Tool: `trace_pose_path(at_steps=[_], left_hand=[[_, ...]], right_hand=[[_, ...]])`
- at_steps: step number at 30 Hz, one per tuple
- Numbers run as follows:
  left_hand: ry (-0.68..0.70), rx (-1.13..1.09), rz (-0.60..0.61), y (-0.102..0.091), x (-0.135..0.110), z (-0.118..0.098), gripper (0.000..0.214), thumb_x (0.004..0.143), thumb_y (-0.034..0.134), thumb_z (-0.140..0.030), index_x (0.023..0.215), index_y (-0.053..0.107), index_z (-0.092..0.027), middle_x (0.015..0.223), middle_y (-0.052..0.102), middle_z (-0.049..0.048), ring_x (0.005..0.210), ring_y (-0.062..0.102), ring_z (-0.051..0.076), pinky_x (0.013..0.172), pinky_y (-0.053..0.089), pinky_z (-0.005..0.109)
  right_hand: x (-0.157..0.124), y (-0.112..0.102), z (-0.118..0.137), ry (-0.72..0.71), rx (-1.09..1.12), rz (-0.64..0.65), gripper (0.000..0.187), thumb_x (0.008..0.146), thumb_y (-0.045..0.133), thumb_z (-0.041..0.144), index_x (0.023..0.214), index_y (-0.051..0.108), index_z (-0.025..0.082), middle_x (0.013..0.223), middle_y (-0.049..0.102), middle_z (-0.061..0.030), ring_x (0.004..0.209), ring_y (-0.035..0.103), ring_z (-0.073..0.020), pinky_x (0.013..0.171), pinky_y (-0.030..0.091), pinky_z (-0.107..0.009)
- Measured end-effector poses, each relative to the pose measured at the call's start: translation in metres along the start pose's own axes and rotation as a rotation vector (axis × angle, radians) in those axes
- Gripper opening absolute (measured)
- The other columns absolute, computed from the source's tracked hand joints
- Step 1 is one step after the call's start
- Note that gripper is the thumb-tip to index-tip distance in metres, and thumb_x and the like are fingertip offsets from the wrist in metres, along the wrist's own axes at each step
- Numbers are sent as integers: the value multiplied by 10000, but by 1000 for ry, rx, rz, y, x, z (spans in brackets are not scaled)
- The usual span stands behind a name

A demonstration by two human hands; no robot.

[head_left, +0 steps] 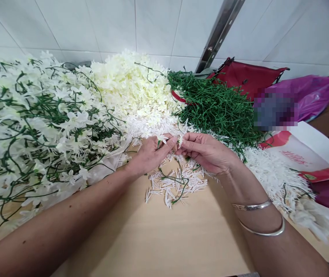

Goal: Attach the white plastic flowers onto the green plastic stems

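Note:
My left hand (150,154) and my right hand (206,150) meet over the middle of the wooden table (164,238). The left fingers pinch a small white artificial flower (162,139) on a thin green stem. The right fingers are pressed together on a tiny white piece (180,141) touching that flower. Under both hands lie loose white stamen pieces (178,182) with a few green stems. Two silver bangles (257,217) sit on my right wrist.
A big heap of finished white flower vines (37,130) fills the left. Cream petals (132,84) are piled at the back, green stems (216,105) to their right. A red bag (248,77), a purple bag (311,94) and a tiled wall (109,23) stand behind.

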State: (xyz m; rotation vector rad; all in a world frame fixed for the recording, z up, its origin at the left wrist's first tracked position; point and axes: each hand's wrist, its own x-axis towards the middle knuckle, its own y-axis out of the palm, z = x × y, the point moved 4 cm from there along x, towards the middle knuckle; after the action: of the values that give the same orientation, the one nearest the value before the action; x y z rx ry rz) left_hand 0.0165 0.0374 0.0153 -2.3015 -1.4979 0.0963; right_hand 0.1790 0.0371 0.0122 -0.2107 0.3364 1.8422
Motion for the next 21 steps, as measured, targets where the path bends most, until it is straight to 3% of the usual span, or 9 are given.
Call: trace_pose_path(at_steps=[8, 14, 21], left_hand=[[23, 31, 10, 0, 1, 0, 360, 1003, 460, -377, 699, 562, -212, 575, 482, -44, 588, 478, 129, 648, 414, 276], [-43, 66, -8, 0, 1, 2, 370, 994, 466, -418, 701, 555, -209, 562, 483, -46, 551, 441, 122, 600, 379, 276], [-38, -204, 23, 1, 2, -2, 365, 1003, 423, -398, 732, 568, -200, 664, 521, -17, 651, 488, 130, 662, 430, 259]], right_hand=[[2, 0, -1, -36, -11, 21, 469, 544, 959, 523, 695, 657, 197, 667, 702, -8, 609, 542, -120, 589, 346, -271], [4, -2, -5, -31, -13, -24, 443, 581, 946, 492, 730, 648, 200, 681, 701, -4, 603, 538, -119, 568, 344, -271], [0, 4, 2, -87, 68, -14, 406, 622, 945, 452, 809, 694, 193, 728, 703, 9, 664, 589, -113, 630, 407, -257]])
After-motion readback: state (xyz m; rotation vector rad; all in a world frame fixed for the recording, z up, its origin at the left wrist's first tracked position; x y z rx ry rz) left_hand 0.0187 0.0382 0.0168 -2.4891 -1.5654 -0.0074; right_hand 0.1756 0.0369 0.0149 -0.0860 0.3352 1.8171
